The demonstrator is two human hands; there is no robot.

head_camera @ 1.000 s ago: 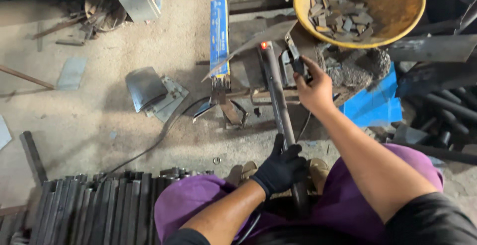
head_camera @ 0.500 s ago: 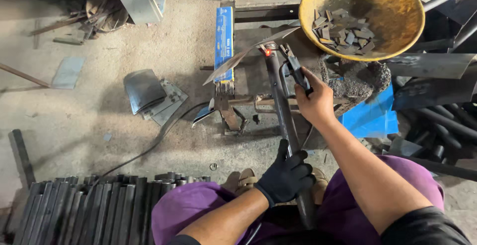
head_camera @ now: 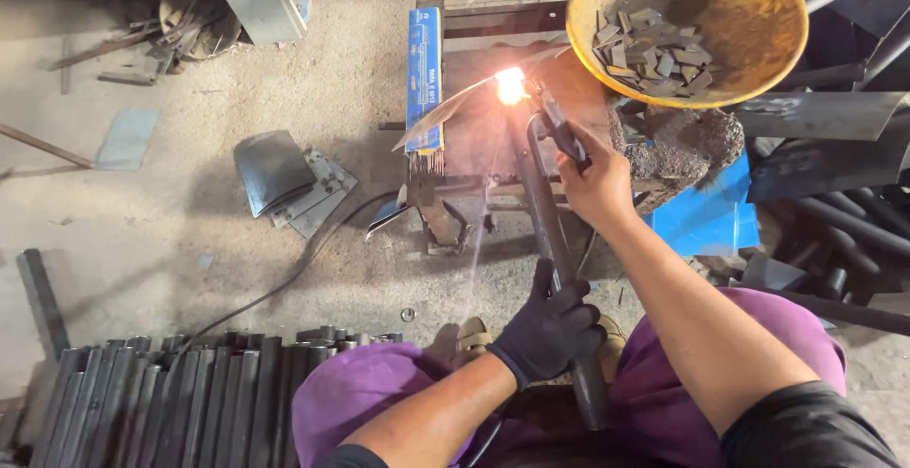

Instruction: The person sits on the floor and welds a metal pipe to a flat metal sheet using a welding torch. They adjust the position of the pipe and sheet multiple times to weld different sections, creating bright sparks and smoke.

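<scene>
My left hand (head_camera: 550,330), in a black glove, grips a long dark metal pipe (head_camera: 543,207) near its lower end, over my lap in purple trousers. The pipe runs up to a small metal stand. My bare right hand (head_camera: 595,181) holds a welding electrode holder (head_camera: 559,125) against the pipe's far end. A bright arc (head_camera: 510,86) glows at that tip, beside a thin curved metal blade (head_camera: 464,103). Sparks and thin smoke trail down from it.
A yellow pan (head_camera: 754,74) of small metal pieces sits at the upper right, over dark slag. A blue electrode box (head_camera: 425,70) lies left of the arc. Stacked metal bars (head_camera: 171,402) fill the lower left. Sheet scraps (head_camera: 284,179) and a cable (head_camera: 284,288) lie on the sandy floor.
The arc has lit at the pipe's far end; earlier frames show no glow. My right hand has kept the holder at the tip. My left hand stays on the pipe.
</scene>
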